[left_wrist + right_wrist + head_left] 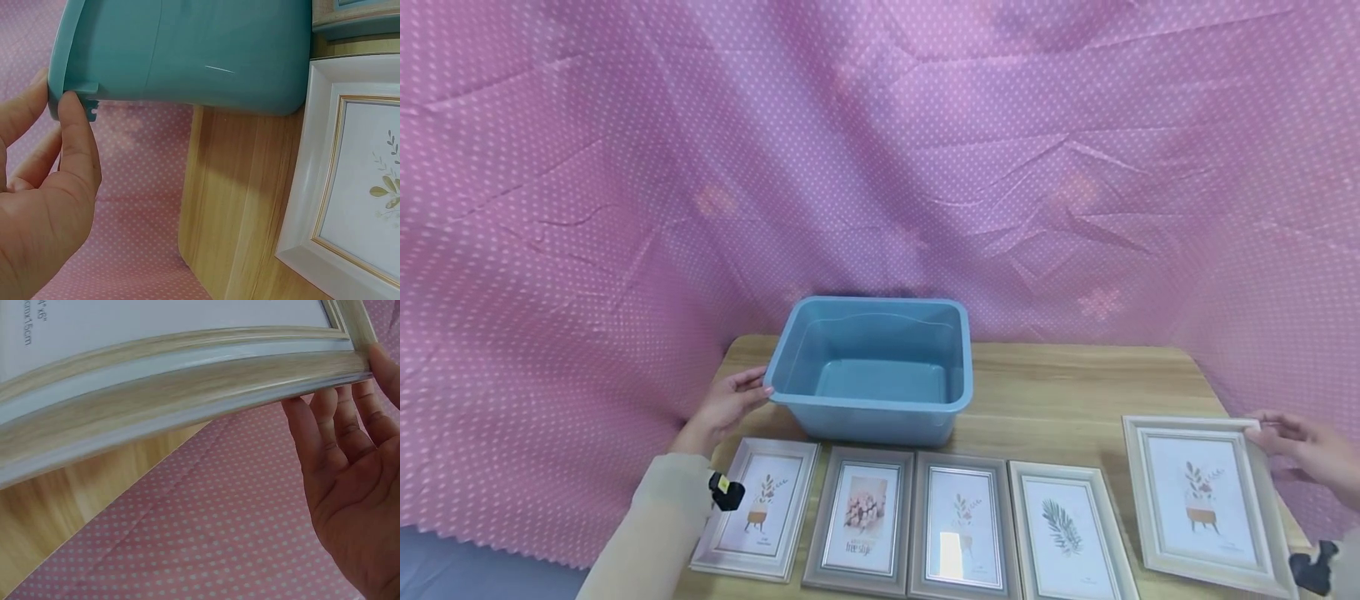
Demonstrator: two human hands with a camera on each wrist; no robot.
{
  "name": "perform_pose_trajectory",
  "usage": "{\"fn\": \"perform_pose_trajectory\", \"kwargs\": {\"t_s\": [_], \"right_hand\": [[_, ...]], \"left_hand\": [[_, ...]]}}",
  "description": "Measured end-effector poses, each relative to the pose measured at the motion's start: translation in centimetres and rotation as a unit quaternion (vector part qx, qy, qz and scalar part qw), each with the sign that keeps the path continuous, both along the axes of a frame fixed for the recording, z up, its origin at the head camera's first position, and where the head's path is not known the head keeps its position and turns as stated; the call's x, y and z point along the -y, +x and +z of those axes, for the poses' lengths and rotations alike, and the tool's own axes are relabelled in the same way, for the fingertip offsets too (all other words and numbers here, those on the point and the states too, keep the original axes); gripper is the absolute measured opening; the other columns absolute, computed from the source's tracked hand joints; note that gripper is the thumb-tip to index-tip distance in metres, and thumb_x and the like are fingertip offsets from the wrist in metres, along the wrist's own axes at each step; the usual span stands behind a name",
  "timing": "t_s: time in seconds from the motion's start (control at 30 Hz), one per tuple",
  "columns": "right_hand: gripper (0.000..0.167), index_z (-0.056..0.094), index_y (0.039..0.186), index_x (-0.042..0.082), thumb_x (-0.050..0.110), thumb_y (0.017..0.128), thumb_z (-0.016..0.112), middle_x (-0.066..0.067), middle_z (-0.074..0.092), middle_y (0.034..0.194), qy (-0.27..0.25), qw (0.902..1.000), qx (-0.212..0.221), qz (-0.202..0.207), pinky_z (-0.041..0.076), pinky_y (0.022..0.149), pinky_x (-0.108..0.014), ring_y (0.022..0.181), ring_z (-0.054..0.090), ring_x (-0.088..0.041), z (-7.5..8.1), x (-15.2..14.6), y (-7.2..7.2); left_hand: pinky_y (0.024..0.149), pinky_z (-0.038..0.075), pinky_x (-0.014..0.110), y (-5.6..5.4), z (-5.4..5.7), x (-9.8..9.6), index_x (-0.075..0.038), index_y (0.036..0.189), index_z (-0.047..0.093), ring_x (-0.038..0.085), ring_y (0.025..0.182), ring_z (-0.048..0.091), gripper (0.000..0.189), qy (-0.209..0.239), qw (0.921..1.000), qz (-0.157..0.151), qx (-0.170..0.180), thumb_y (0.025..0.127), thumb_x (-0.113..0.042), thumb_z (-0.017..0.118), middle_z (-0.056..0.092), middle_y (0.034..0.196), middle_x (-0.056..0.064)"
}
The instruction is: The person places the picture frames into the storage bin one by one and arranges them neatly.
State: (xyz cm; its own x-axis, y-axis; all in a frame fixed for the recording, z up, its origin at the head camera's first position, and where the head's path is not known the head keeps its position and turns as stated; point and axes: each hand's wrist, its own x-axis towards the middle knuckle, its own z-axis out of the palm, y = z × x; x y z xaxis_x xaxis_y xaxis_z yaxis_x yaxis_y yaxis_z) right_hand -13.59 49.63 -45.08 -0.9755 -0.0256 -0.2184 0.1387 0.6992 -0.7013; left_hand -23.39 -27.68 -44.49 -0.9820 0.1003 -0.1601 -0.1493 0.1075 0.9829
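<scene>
Behind the table and along both its sides, a pink cloth (880, 167) with white dots is hung in creases. Before it a wooden table (1067, 383) is seen, its far corners rounded. Toward its far edge, left of the middle, a blue plastic tub (872, 406) is set upright, its inner floor exposed.

At the table's right side a cream frame (1202, 500) with a potted-plant print is held face up, well apart from the tub; whether its lower edge touches the table cannot be told. In front of the tub four more frames are laid face up in a row: a whitish frame (760, 508) with a plant print, a grey-brown frame (860, 521) lettered "free style", a taupe frame (964, 525) crossed by a bright reflection, and a beige frame (1071, 529) with a green leaf.

By the left hand (733, 408) the tub's rim is pinched at its near left corner, between thumb and fingers. By the right hand (1311, 450) the cream frame's upper right corner is gripped, thumb above and fingers beneath. At each wrist a small black device (726, 492) is worn.
</scene>
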Motion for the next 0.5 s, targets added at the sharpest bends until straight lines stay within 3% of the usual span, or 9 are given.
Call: {"fn": "perform_pose_trajectory", "kwargs": {"t_s": [0.13,0.23,0.37,0.5], "right_hand": [[0.051,0.034,0.122,-0.015,0.027,0.100,0.051,0.000,0.060,0.097,0.003,0.9987,-0.048,-0.016,0.058,0.065,-0.041,0.074,0.052,0.008,1.1,0.8,-0.5],[0.055,0.033,0.125,-0.016,0.028,0.099,0.054,-0.012,0.056,0.102,0.007,0.9961,-0.081,-0.034,0.057,0.058,-0.029,0.072,0.048,0.011,2.0,1.6,-0.8],[0.061,0.027,0.130,-0.020,0.023,0.098,0.055,-0.039,0.042,0.113,0.012,0.9905,-0.131,-0.042,0.056,0.055,-0.025,0.073,0.044,0.015,3.1,2.6,-1.3],[0.061,0.028,0.129,-0.023,0.021,0.097,0.057,-0.045,0.041,0.115,0.026,0.9843,-0.170,-0.041,0.055,0.052,-0.022,0.071,0.046,0.015,4.3,3.8,-1.6]], "left_hand": [[0.101,0.042,0.040,0.0,-0.1,0.0,0.012,0.139,0.035,0.023,0.111,0.057,0.054,0.001,1.0000,0.002,0.000,0.092,0.003,0.059,0.040,0.136,0.034],[0.098,0.046,0.036,0.0,-0.2,0.1,0.012,0.139,0.035,0.021,0.109,0.058,0.054,-0.001,1.0000,0.004,0.000,0.092,0.004,0.059,0.040,0.137,0.035],[0.094,0.049,0.030,0.1,-0.2,0.1,0.011,0.140,0.035,0.013,0.102,0.060,0.056,-0.007,0.9999,0.008,-0.003,0.091,0.002,0.060,0.042,0.136,0.034],[0.095,0.049,0.032,0.2,-0.4,0.1,0.011,0.140,0.035,0.014,0.103,0.060,0.055,-0.009,0.9999,0.007,-0.007,0.092,0.001,0.060,0.043,0.135,0.033]]}}
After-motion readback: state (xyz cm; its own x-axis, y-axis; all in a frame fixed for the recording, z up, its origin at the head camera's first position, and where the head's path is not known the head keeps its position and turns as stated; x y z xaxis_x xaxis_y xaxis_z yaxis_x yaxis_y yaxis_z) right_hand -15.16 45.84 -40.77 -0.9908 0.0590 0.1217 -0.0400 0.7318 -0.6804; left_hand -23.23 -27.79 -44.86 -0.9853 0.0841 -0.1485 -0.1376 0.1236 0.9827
